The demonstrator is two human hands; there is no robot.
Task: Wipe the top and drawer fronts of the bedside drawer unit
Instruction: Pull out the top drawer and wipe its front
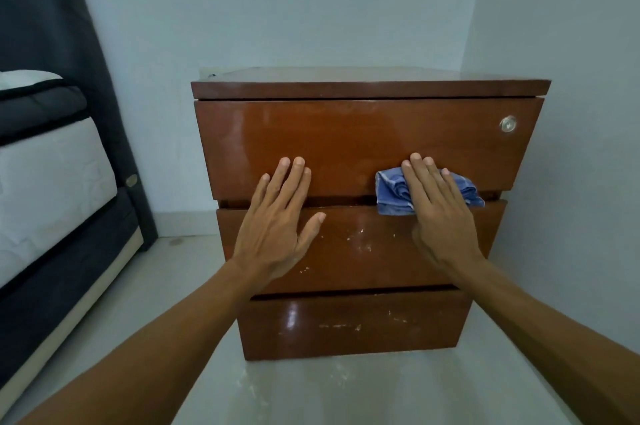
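Risks first, as I judge them: the drawer unit (pixel 363 217) could rock or a drawer slide in if I lean hard; the crumpled blue cloth (pixel 391 194), bunched over the gap between top and middle fronts, could snag there or slip from under my palm; white marks (pixel 360 237) on the middle and lower fronts may smear. Count: one unit, near centre; three drawer fronts; one lock (pixel 508 124), far right; one cloth. Left hand (pixel 277 217) flat, fingers spread, empty; right hand (pixel 436 213) flat, pressing the cloth.
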